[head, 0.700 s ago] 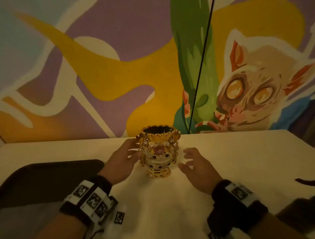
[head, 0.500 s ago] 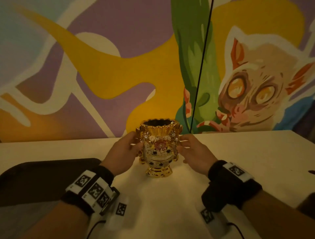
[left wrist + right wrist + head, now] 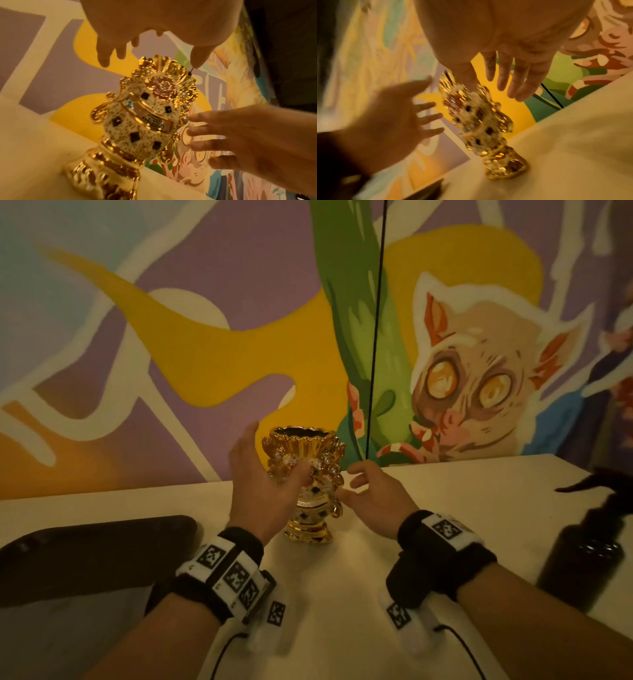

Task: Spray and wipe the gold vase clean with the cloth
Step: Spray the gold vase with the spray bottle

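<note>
The gold vase (image 3: pixel 310 446) stands upright on the cream table (image 3: pixel 462 508), close to the painted wall. My left hand (image 3: pixel 263 474) is raised beside the vase's upper left, its thumb across the front of the vase. In the left wrist view its fingers (image 3: pixel 103 58) hang spread above the vase (image 3: pixel 145 121) without gripping it. My right hand (image 3: pixel 368 491) is open at the vase's right side, fingertips close to its gold handle. In the right wrist view the straight fingers (image 3: pixel 503 78) reach past the blurred vase (image 3: pixel 481 121). A dark spray bottle (image 3: pixel 582 563) stands at the right.
A dark flat shape (image 3: pixel 85 556) lies at the table's left edge; I cannot tell what it is. A thin black cord (image 3: pixel 376 337) hangs down the mural wall (image 3: pixel 171 354) just behind the vase. Bare tabletop lies in front of the vase.
My left hand has risen from the vase's lower left to its upper part. My right hand came in to the vase's right side, and its fingers now stand a little off it.
</note>
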A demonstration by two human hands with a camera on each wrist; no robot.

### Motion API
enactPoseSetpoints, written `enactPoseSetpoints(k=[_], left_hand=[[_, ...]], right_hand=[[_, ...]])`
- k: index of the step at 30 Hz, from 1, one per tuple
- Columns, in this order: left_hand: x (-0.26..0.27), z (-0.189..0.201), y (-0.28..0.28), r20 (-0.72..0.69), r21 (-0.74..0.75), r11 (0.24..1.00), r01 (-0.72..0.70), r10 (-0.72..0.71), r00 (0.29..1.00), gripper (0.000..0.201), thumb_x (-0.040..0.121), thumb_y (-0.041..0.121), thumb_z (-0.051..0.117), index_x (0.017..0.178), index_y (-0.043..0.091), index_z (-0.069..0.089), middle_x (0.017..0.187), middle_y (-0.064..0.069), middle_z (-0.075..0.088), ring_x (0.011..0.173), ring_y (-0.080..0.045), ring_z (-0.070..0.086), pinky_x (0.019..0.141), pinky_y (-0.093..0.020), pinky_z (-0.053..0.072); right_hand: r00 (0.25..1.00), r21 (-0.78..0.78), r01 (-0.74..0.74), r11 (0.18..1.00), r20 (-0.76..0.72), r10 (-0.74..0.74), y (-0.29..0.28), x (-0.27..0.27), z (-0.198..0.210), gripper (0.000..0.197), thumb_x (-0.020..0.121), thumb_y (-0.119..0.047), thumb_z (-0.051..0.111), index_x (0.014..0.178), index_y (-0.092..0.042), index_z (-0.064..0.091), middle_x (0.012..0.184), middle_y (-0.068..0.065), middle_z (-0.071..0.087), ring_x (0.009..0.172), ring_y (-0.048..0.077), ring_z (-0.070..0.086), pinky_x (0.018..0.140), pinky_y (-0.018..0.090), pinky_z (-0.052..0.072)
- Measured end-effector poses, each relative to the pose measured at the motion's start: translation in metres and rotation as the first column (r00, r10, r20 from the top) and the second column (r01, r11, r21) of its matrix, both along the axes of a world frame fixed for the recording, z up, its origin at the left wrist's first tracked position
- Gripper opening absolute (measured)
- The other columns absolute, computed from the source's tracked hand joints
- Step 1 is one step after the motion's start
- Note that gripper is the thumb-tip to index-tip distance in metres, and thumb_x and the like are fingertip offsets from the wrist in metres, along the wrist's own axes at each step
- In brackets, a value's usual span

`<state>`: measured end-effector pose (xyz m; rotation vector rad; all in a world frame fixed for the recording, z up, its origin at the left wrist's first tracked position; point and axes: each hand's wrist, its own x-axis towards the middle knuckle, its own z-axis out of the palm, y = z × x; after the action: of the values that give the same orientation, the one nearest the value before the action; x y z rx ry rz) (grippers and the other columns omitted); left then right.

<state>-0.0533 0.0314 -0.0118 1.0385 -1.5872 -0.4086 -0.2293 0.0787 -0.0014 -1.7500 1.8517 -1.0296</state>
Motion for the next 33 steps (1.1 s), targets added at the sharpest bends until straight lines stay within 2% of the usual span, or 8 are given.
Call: enactPoseSetpoints(k=[7, 9, 13, 16, 21, 25, 29, 33], left_hand=[[-0.028, 0.027, -0.008, 0.263, 0.053, 0.983, -0.174, 0.155, 0.952, 0.102, 0.069, 0.074, 0.057, 0.148, 0.025, 0.018, 0.156, -0.01, 0.016, 0.143, -0.033, 0.02, 0.112, -0.052, 0.03], [-0.039, 0.03, -0.012, 0.278, 0.097, 0.971, -0.216, 0.182, 0.943, 0.105, 0.067, 0.077, 0.056, 0.148, 0.021, 0.019, 0.155, -0.013, 0.018, 0.142, -0.036, 0.021, 0.11, -0.055, 0.031], [-0.059, 0.03, -0.025, 0.326, 0.137, 0.941, -0.309, 0.251, 0.911, 0.113, 0.061, 0.084, 0.051, 0.145, 0.013, 0.024, 0.15, -0.017, 0.024, 0.135, -0.043, 0.027, 0.103, -0.061, 0.036], [-0.065, 0.03, -0.033, 0.28, 0.186, 0.922, -0.339, 0.281, 0.918, 0.112, 0.056, 0.085, 0.053, 0.14, 0.014, 0.031, 0.145, -0.018, 0.031, 0.131, -0.044, 0.034, 0.097, -0.062, 0.041], [-0.067, 0.027, -0.037, 0.124, 0.195, 0.954, -0.226, 0.204, 0.971, 0.095, 0.059, 0.062, 0.067, 0.133, 0.013, 0.037, 0.143, -0.013, 0.029, 0.123, -0.04, 0.043, 0.101, -0.055, 0.041], [-0.061, 0.026, -0.031, -0.036, 0.218, 0.971, -0.093, 0.103, 0.994, 0.076, 0.07, 0.035, 0.076, 0.131, 0.011, 0.038, 0.139, -0.014, 0.033, 0.107, -0.025, 0.049, 0.092, -0.039, 0.045], [-0.05, 0.031, -0.03, -0.145, 0.266, 0.96, 0.085, -0.047, 0.988, 0.065, 0.07, 0.029, 0.072, 0.126, 0.014, 0.042, 0.122, -0.012, 0.051, 0.102, -0.026, 0.055, 0.072, -0.035, 0.045], [-0.035, 0.036, -0.025, -0.108, 0.259, 0.948, 0.183, -0.16, 0.981, 0.064, 0.063, 0.035, 0.067, 0.122, 0.021, 0.045, 0.117, -0.005, 0.052, 0.102, -0.025, 0.056, 0.08, -0.04, 0.05]], right_hand=[[0.991, -0.217, -0.062, 0.974, 0.099, 0.085, 0.167, -0.031, 0.048, 0.04, 0.063, -0.058, 0.061, 0.101, -0.047, 0.054, 0.094, -0.019, 0.065, 0.09, -0.004, 0.06, 0.067, 0.014, 0.051], [0.983, -0.306, 0.061, 0.95, 0.184, -0.004, 0.208, -0.059, 0.056, 0.044, 0.054, -0.061, 0.062, 0.095, -0.047, 0.058, 0.093, -0.017, 0.068, 0.087, 0.002, 0.065, 0.064, 0.016, 0.054], [0.952, -0.349, 0.304, 0.886, 0.08, -0.296, 0.256, -0.138, 0.054, 0.071, 0.053, -0.078, 0.065, 0.107, -0.032, 0.059, 0.098, -0.01, 0.067, 0.088, 0.009, 0.066, 0.066, 0.02, 0.056], [0.881, -0.399, 0.467, 0.789, 0.141, -0.451, 0.243, -0.181, 0.034, 0.064, 0.057, -0.07, 0.067, 0.108, -0.036, 0.049, 0.098, -0.017, 0.059, 0.092, 0.005, 0.06, 0.068, 0.028, 0.054], [0.936, -0.054, 0.224, 0.973, 0.289, -0.2, 0.19, -0.181, 0.02, 0.079, 0.047, -0.047, 0.076, 0.117, -0.045, 0.039, 0.111, -0.018, 0.053, 0.102, 0.001, 0.053, 0.075, 0.02, 0.043], [0.982, 0.017, 0.141, 0.99, 0.125, -0.142, 0.16, -0.172, 0.006, 0.086, 0.05, -0.056, 0.074, 0.122, -0.039, 0.03, 0.114, -0.016, 0.058, 0.103, 0.006, 0.057, 0.09, 0.028, 0.043], [0.973, -0.029, 0.212, 0.977, 0.097, -0.209, 0.145, -0.167, -0.001, 0.055, 0.072, -0.034, 0.075, 0.115, -0.026, 0.041, 0.097, -0.014, 0.061, 0.091, 0.004, 0.057, 0.073, 0.019, 0.037], [0.972, -0.118, 0.233, 0.965, 0.042, -0.23, 0.143, -0.15, -0.003, 0.043, 0.071, -0.031, 0.078, 0.099, -0.03, 0.046, 0.091, -0.012, 0.059, 0.08, 0.003, 0.054, 0.066, 0.015, 0.034]])
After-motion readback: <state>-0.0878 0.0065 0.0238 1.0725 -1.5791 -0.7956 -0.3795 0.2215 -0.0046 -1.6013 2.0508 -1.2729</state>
